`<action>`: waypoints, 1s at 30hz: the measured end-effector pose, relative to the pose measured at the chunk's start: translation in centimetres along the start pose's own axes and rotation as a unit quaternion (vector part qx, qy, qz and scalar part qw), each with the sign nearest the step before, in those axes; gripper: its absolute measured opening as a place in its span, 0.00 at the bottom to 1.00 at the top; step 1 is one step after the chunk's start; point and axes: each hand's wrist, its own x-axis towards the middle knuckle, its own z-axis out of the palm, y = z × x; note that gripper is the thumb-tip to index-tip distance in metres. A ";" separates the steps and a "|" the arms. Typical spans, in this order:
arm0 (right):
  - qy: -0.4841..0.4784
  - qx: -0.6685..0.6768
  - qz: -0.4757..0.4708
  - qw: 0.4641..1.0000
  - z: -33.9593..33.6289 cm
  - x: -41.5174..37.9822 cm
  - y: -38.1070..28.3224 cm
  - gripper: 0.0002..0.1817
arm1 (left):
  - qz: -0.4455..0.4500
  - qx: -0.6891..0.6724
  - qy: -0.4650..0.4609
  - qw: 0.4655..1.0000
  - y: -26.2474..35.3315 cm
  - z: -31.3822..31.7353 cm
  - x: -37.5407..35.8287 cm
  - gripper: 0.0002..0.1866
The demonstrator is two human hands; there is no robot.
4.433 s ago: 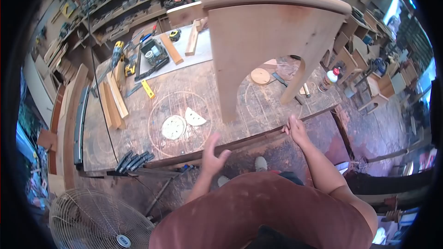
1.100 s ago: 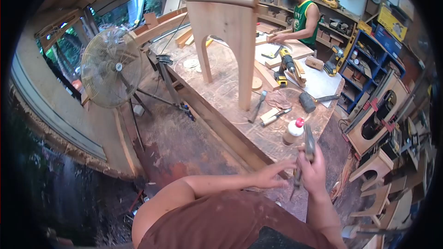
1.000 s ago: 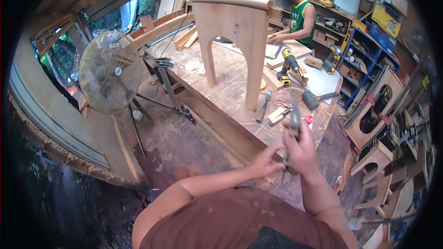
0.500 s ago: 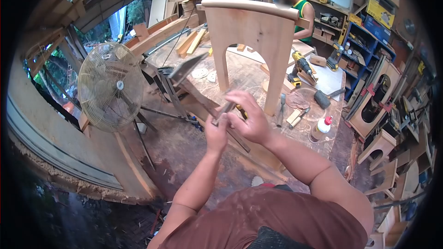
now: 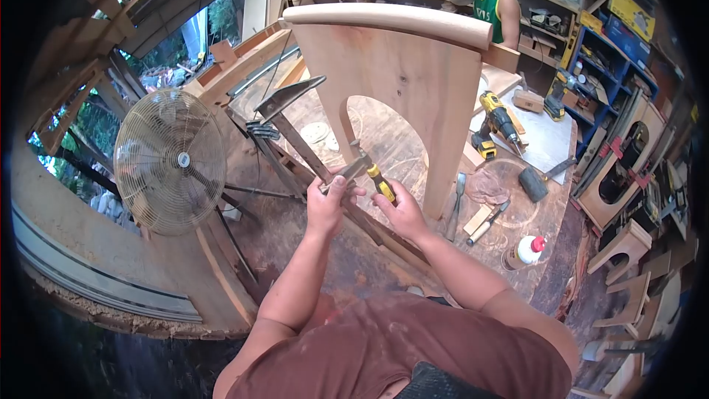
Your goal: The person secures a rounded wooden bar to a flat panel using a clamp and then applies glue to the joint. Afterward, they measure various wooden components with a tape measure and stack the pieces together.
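A long bar clamp [image 5: 299, 137] slants across the space in front of me, its fixed jaw at the upper left. My left hand [image 5: 326, 203] is closed round its bar by the sliding jaw [image 5: 351, 170], thumb on top. The fingers of my right hand [image 5: 404, 210] are on the clamp's yellow and black screw handle [image 5: 381, 183]. Beyond both hands, a wooden panel [image 5: 413, 66] with an arched cutout stands upright on the workbench [image 5: 473, 251]. A rounded rail [image 5: 384, 18] tops this panel.
On the bench to the right lie a yellow drill [image 5: 502, 118], a mallet [image 5: 533, 185], a chisel [image 5: 456, 203] and a red-capped bottle [image 5: 526, 251]. A fan [image 5: 181, 161] stands at left. Behind the panel is another person [image 5: 496, 11]. Arched wooden pieces [image 5: 624, 247] stand at right.
My right hand has come down from over the sliding jaw to the screw handle, which now shows more fully. The view has shifted, and the panel appears larger.
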 end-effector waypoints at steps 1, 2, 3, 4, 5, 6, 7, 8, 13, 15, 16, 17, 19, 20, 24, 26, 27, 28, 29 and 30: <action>-0.003 -0.084 -0.034 0.996 -0.3 0.8 0.1 0.20 | 0.002 0.000 -0.024 1.000 -0.2 -0.1 0.4 0.26; -0.004 -0.084 -0.029 0.996 -0.6 1.4 0.2 0.20 | 0.004 0.000 -0.048 0.999 -0.4 -0.3 0.8 0.28; -0.014 -0.085 -0.034 0.996 -0.8 1.9 0.2 0.18 | -0.001 -0.002 -0.045 0.999 -0.7 -0.7 1.2 0.28; -0.023 -0.086 -0.042 0.995 -0.8 2.4 -0.1 0.16 | -0.010 0.010 -0.065 0.998 -1.1 -1.2 1.8 0.31; -0.020 -0.087 -0.040 0.995 -0.7 2.7 -0.4 0.16 | -0.019 0.021 -0.088 0.996 -1.4 -1.6 2.4 0.33; -0.021 -0.067 -0.027 0.997 -0.5 3.0 -0.7 0.16 | -0.022 0.018 -0.092 0.995 -1.8 -1.9 2.9 0.33; -0.020 -0.048 -0.018 0.998 -0.4 3.5 -1.0 0.16 | -0.027 0.017 -0.109 0.994 -2.0 -2.2 3.4 0.35; -0.009 -0.051 -0.021 0.998 -0.3 4.0 -1.3 0.16 | -0.031 0.017 -0.129 0.991 -2.2 -2.5 4.0 0.37; 0.018 -0.102 -0.024 0.994 1.7 4.7 -1.8 0.17 | -0.041 -0.036 -0.238 0.970 -3.7 -6.0 7.0 0.37; 0.018 -0.125 -0.014 0.992 3.4 4.6 -2.0 0.19 | -0.066 -0.056 -0.288 0.954 -3.7 -7.8 8.2 0.37; 0.050 -0.127 -0.019 0.990 4.5 4.3 -2.5 0.19 | -0.072 -0.067 -0.312 0.945 -4.1 -8.6 8.7 0.36; 0.040 -0.156 -0.049 0.986 5.4 4.1 -3.2 0.21 | -0.069 -0.075 -0.354 0.930 -5.0 -10.0 9.6 0.30; 0.047 -0.163 -0.078 0.982 6.7 3.8 -3.2 0.23 | -0.065 -0.037 -0.393 0.917 -5.3 -10.8 10.3 0.33; 0.077 -0.170 -0.084 0.979 6.7 3.6 -3.1 0.23 | -0.075 -0.023 -0.413 0.907 -5.7 -10.9 10.7 0.36; 0.114 -0.185 -0.097 0.971 5.4 0.3 -3.8 0.17 | -0.071 0.041 -0.515 0.853 -5.2 -8.4 12.5 0.51; 0.155 -0.226 -0.095 0.957 3.5 -2.5 -4.0 0.16 | 0.094 0.019 -0.557 0.825 -0.9 -5.0 15.1 0.53; 0.161 -0.202 -0.128 0.957 2.4 -3.8 -4.6 0.16 | 0.137 0.007 -0.514 0.847 -0.3 -4.9 16.0 0.52; 0.157 -0.199 -0.129 0.959 1.1 -5.4 -4.5 0.16 | 0.182 -0.004 -0.466 0.866 0.4 -4.9 17.0 0.52; 0.164 -0.145 -0.106 0.970 -0.4 -7.1 -4.4 0.16 | 0.298 0.009 -0.436 0.849 1.8 -4.0 18.5 0.48; 0.169 -0.091 -0.082 0.978 -2.1 -8.9 -4.2 0.16 | 0.357 0.051 -0.360 0.860 3.3 -3.3 18.9 0.43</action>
